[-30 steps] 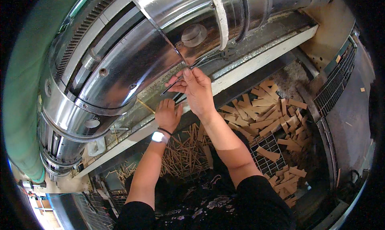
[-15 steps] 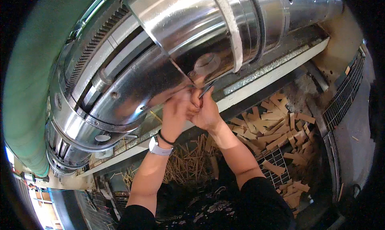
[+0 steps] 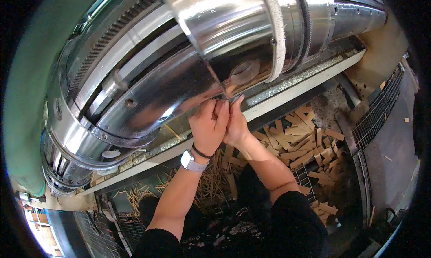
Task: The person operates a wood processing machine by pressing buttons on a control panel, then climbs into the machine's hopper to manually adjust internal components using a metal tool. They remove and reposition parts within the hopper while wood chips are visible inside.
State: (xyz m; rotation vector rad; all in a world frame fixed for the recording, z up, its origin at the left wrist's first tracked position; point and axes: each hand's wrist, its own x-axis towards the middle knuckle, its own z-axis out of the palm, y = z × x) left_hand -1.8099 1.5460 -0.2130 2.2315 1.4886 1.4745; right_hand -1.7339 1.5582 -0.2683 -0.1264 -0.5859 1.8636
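Note:
My left hand (image 3: 209, 124) is closed, its fingers pinched at the lower edge of a large polished steel cylinder (image 3: 179, 85). A watch (image 3: 187, 160) with a pale strap and a dark band are on that wrist. Right beside it, my right hand (image 3: 236, 125) is closed on a thin dark metal rod (image 3: 236, 98), of which only a short bit shows by the fingertips. Both hands meet just under the seam (image 3: 210, 67) between two cylinder sections. What the left fingers grip is hidden. An oval mark or recess (image 3: 244, 71) lies above the right hand.
A pale beam (image 3: 305, 85) runs below the cylinder. Cardboard scraps (image 3: 298, 136) and narrow strips (image 3: 211, 181) lie heaped underneath, partly on a metal grating (image 3: 303, 181). A toothed ring (image 3: 112, 37) and a large green cylinder (image 3: 40, 87) are at the left.
The view has shifted a little, so the cylinder sits further right. My left hand has turned and moved up against the seam. Less of the rod in my right hand shows.

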